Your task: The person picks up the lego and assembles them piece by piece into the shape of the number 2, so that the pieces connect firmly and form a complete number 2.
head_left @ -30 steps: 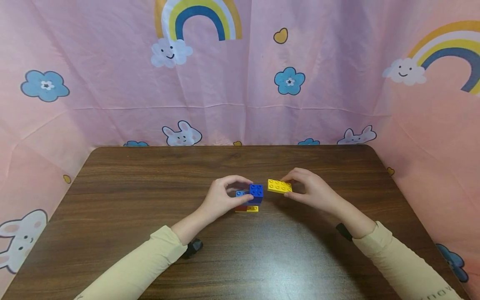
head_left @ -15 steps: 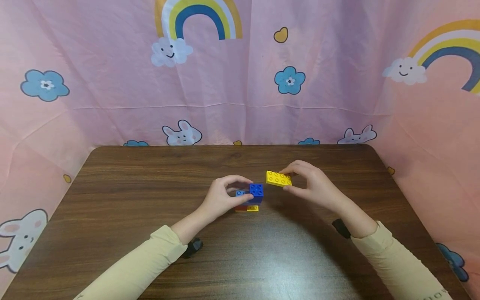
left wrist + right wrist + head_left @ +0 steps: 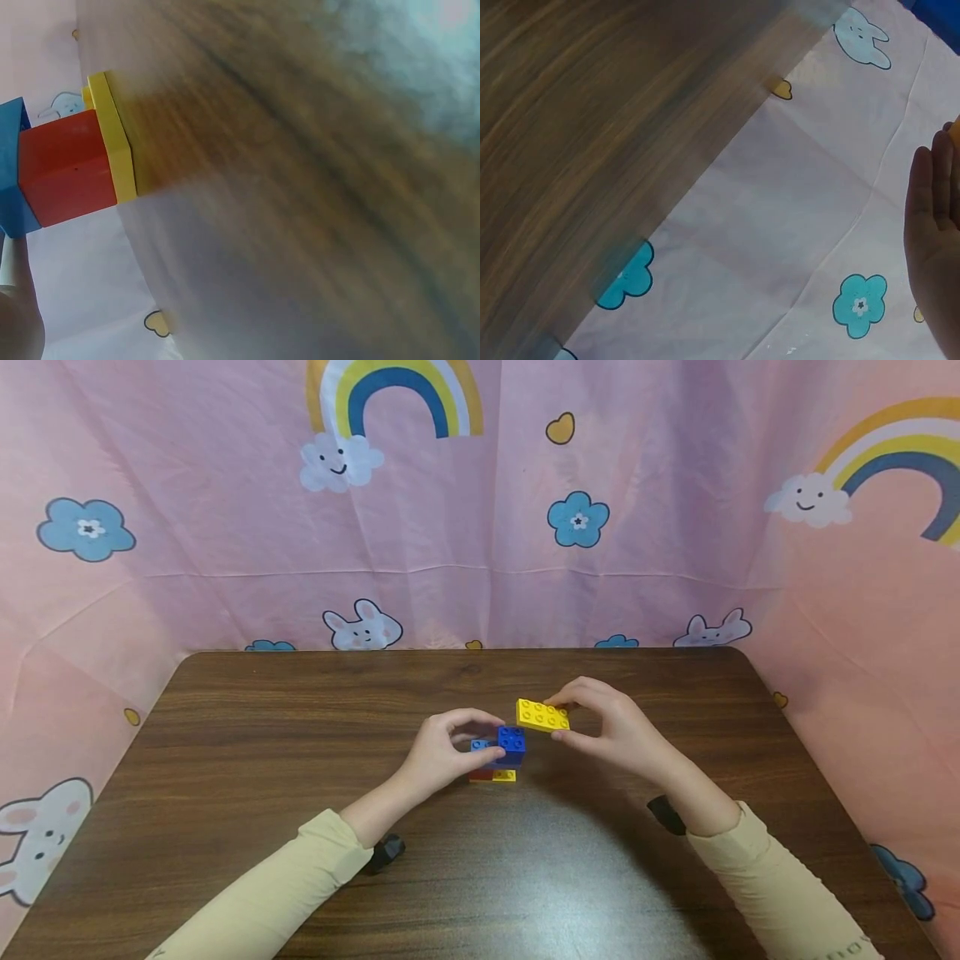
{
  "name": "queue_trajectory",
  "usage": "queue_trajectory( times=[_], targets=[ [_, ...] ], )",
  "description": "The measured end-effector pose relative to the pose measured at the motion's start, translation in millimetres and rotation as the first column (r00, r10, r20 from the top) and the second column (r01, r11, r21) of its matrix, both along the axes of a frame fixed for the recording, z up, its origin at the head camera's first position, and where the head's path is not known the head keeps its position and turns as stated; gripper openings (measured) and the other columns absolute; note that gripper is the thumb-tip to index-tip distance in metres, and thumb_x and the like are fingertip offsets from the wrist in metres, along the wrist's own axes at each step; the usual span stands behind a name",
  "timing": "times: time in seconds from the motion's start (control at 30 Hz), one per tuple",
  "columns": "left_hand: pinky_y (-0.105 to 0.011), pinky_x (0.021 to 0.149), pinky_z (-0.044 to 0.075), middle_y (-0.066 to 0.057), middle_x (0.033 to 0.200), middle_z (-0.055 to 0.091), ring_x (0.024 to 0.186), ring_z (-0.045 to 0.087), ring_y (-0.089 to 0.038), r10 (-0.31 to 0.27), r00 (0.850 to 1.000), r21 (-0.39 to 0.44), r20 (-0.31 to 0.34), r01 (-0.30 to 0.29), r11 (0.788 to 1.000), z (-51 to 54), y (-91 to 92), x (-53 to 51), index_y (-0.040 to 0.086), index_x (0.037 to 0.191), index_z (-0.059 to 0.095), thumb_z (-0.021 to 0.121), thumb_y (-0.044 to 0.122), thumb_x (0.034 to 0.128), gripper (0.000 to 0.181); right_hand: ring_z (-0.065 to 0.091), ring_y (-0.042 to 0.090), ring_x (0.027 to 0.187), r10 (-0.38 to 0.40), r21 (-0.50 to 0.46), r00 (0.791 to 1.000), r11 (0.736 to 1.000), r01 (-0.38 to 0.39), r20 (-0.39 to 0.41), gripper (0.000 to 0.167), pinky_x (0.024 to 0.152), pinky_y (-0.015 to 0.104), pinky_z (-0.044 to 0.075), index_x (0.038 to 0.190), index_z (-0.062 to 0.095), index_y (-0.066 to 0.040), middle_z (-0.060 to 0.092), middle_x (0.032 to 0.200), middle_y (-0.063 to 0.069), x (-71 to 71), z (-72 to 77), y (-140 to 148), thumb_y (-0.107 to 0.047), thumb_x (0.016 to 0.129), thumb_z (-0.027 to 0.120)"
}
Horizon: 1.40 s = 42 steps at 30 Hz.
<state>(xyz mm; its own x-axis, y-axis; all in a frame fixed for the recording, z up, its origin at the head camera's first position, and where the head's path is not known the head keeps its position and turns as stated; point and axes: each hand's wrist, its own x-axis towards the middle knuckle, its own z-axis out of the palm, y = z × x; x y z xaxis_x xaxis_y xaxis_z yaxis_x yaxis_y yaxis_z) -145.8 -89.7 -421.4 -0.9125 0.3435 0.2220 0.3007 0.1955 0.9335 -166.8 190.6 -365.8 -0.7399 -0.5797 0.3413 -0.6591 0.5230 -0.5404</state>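
Observation:
My left hand [image 3: 442, 750] grips a stack of toy building bricks, thumb in front and fingers behind. On top sits a dark blue brick [image 3: 512, 742], with a lighter blue brick [image 3: 478, 746] lower at its left. In the left wrist view a red brick [image 3: 67, 169] joins the blue above to a thin yellow brick [image 3: 114, 139] at the bottom. My right hand [image 3: 618, 727] pinches a yellow brick [image 3: 542, 715] by its right end, studs up. It is held just above and behind the dark blue brick; whether they touch I cannot tell. My left fingertips are partly hidden.
The brown wooden table [image 3: 262, 735] ends at a pink patterned curtain [image 3: 450, 527] behind it. Dark wrist camera pieces show under both forearms, the left one [image 3: 386, 852] close above the tabletop.
My right hand has risen a little and moved left, bringing the yellow brick closer to the dark blue one. My left hand and the stack stay in place.

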Motion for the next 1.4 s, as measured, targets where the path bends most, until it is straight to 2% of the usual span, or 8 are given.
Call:
queue_trajectory(
  times=[0.33,0.53,0.7,0.87,1.1,1.4],
  targets=[
    [-0.037,0.101,0.063,-0.022,0.127,0.074,0.118,0.074,-0.037,-0.017,1.000,-0.027,0.014,0.018,0.999,8.2,0.0,0.5,-0.004,0.123,0.072,0.084,0.001,0.0884,0.037,0.067,0.016,0.105,0.070,-0.010,0.998,0.998,-0.070,0.009,0.037,0.092,0.047,0.063,0.121,0.074,-0.009,0.073,0.118,0.003,3.2,-0.3,-11,-0.008,0.087,0.088],
    [-0.039,0.100,0.064,-0.024,0.127,0.073,0.117,0.074,-0.038,-0.019,1.000,-0.067,0.011,0.020,0.998,9.9,-1.9,-0.2,-0.005,0.124,0.071,0.085,0.001,0.0876,0.040,0.066,0.015,0.103,0.119,-0.004,0.993,0.993,-0.119,0.004,0.037,0.091,0.046,0.063,0.120,0.075,-0.009,0.073,0.114,0.002,5.0,0.9,-19,-0.008,0.086,0.089],
    [-0.038,0.101,0.063,-0.020,0.126,0.075,0.115,0.074,-0.036,-0.020,1.000,-0.089,-0.012,0.019,0.996,9.9,-2.1,-0.1,-0.003,0.124,0.073,0.087,0.002,0.0866,0.040,0.066,0.016,0.102,0.116,0.005,0.993,0.993,-0.116,0.023,0.038,0.090,0.045,0.064,0.121,0.076,-0.009,0.072,0.113,0.002,6.1,1.9,-24,-0.008,0.085,0.090],
    [-0.038,0.103,0.063,-0.016,0.129,0.075,0.119,0.072,-0.032,-0.022,1.000,-0.095,-0.006,0.022,0.995,10.5,-1.9,0.1,0.001,0.126,0.074,0.087,0.001,0.0855,0.042,0.069,0.022,0.100,0.119,0.017,0.992,0.993,-0.120,0.040,0.037,0.089,0.045,0.064,0.121,0.077,-0.010,0.072,0.111,0.001,7.0,1.6,-28,-0.010,0.086,0.090],
    [-0.039,0.100,0.064,-0.014,0.129,0.075,0.119,0.070,-0.031,-0.025,1.000,-0.092,-0.002,0.025,0.995,10.8,-2.3,-0.6,0.004,0.127,0.075,0.087,0.000,0.0853,0.043,0.069,0.015,0.099,0.133,0.022,0.991,0.991,-0.133,0.006,0.039,0.088,0.044,0.065,0.119,0.078,-0.010,0.073,0.109,0.001,5.9,1.4,-33,-0.011,0.083,0.093],
    [-0.037,0.100,0.064,-0.015,0.128,0.075,0.116,0.071,-0.030,-0.014,1.000,-0.094,-0.012,0.013,0.995,9.9,-2.5,-0.7,0.002,0.127,0.074,0.088,0.004,0.0854,0.044,0.070,0.016,0.098,0.119,0.018,0.993,0.993,-0.119,-0.016,0.037,0.088,0.043,0.065,0.116,0.078,-0.008,0.073,0.108,0.002,4.5,2.1,-39,-0.012,0.082,0.093]
  ],
)
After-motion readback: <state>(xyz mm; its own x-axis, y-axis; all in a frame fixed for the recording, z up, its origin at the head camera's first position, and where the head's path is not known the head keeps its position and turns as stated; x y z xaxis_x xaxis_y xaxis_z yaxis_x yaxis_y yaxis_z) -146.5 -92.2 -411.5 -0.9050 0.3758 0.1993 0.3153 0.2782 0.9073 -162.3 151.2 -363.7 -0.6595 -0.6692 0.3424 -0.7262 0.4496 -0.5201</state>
